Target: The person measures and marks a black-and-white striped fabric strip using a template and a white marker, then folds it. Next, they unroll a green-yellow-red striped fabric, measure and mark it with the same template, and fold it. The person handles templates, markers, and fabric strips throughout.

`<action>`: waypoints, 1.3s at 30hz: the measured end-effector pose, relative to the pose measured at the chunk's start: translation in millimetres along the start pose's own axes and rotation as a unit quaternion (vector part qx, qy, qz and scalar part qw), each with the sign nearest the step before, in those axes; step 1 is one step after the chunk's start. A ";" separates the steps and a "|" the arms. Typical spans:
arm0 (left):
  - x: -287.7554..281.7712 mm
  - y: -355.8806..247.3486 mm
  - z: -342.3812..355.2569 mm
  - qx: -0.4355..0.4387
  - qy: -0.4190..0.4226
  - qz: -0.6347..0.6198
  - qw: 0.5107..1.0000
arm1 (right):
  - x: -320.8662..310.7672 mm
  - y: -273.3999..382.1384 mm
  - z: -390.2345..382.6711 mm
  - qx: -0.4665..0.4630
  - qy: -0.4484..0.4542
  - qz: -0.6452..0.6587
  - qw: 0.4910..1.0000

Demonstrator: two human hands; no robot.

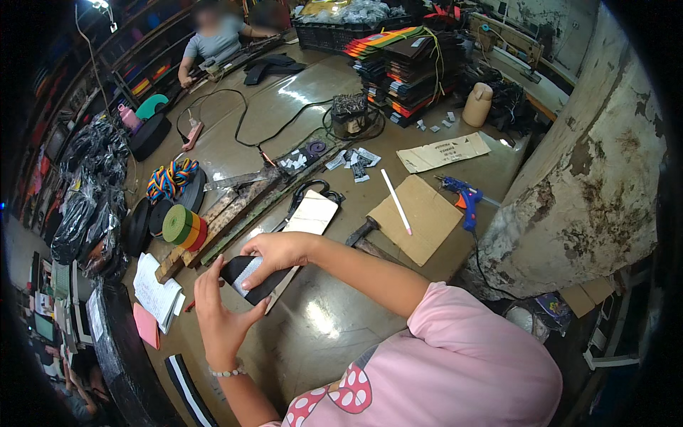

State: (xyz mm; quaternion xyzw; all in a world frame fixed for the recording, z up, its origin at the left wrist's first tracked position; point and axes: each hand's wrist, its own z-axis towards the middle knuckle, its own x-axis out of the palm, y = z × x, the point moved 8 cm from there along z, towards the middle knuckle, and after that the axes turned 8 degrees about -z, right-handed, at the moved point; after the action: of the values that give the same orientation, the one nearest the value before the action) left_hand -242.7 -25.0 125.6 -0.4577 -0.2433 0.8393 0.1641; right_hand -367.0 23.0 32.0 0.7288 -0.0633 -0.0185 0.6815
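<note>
Both hands are at a short piece of black webbing strap (248, 274) with a light grey woven stripe down its middle. My right hand (279, 252) reaches across from the right and pinches it, thumb on the striped face. My left hand (224, 309), with a beaded bracelet at the wrist, frames the strap from the left, fingertips at its far left end and thumb along its near edge. Under the hands, a flat pale board (281, 293) lies partly covered. A similar black strap with a white stripe (191, 391) lies at the table's near left.
A blue glue gun (464, 198), cardboard (420, 220), a white pen (396, 201) and a hammer (364, 231) lie right. Scissors (316, 192) lie beyond my hands. Left are webbing rolls (185, 228) and papers (156, 288). A pillar (583, 164) borders the right; another person (217, 46) sits opposite.
</note>
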 end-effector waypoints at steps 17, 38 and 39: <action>8.3 5.2 -1.9 -0.033 0.062 0.056 0.996 | 5.7 20.9 0.8 -0.087 -0.139 -0.246 0.955; -12.6 21.8 -6.2 -0.054 -0.129 -0.267 0.953 | 49.2 21.9 3.0 -0.041 0.092 0.326 0.940; -9.1 26.8 -6.1 -0.058 -0.142 -0.291 0.944 | 51.4 21.0 4.2 -0.037 0.105 0.325 0.939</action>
State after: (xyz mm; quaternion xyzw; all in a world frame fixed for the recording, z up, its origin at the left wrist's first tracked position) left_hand -234.1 -50.1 114.1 -0.2515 -0.4347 0.7959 0.3381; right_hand -317.9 11.5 55.6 0.6405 -0.2241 0.2789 0.6795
